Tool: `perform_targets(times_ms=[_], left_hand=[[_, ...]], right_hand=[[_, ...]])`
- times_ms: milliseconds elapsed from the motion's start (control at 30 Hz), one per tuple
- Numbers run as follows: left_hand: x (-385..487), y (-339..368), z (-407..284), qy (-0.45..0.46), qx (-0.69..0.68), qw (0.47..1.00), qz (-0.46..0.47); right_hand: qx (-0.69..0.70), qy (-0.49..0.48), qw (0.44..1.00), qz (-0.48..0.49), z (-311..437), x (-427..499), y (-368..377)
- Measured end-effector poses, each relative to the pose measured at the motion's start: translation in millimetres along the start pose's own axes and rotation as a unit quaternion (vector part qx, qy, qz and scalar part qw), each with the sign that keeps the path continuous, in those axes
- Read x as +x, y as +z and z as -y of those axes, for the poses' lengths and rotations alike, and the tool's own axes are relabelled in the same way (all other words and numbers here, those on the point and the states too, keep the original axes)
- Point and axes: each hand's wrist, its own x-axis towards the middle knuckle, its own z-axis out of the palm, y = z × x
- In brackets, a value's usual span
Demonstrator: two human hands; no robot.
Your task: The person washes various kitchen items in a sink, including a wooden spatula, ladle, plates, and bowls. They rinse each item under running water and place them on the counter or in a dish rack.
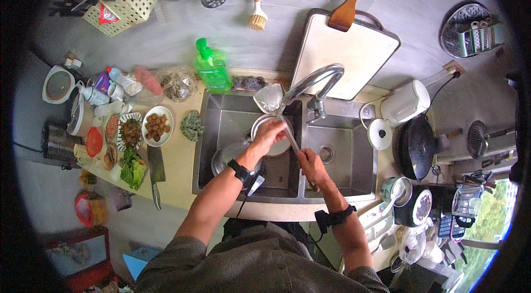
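Observation:
A metal wok spatula (269, 98) is held slantwise over the double sink, its broad head under the chrome faucet (317, 70). My left hand (269, 135) is closed around the shaft just below the head. Lower down, my right hand (313, 166) grips the handle, whose end shows below the fist over the sink divider. Beneath my left hand a white bowl (278, 151) sits in the left basin (232, 116), partly covered by the hand. Beside it is a clear round vessel (222, 160), partly hidden by my left forearm.
A green scouring pad (192, 126) and a cleaver (156, 168) lie left of the sink, near a bowl of brown balls (157, 127) and lettuce (132, 168). A green soap bottle (213, 69) stands behind. Rightward are a white kettle (404, 102) and black wok (415, 148).

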Motion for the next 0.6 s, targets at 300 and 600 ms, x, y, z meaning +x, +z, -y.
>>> perform_targets(times_ms=[300,600], left_hand=[[16,3,6,-0.018,-0.103,0.99,-0.097],[24,-38,-17,0.052,-0.167,0.97,-0.172]], right_hand=[[-0.031,-0.041,0.996,-0.079,0,12,27],[-0.096,-0.043,0.992,-0.063,15,-1,26]])
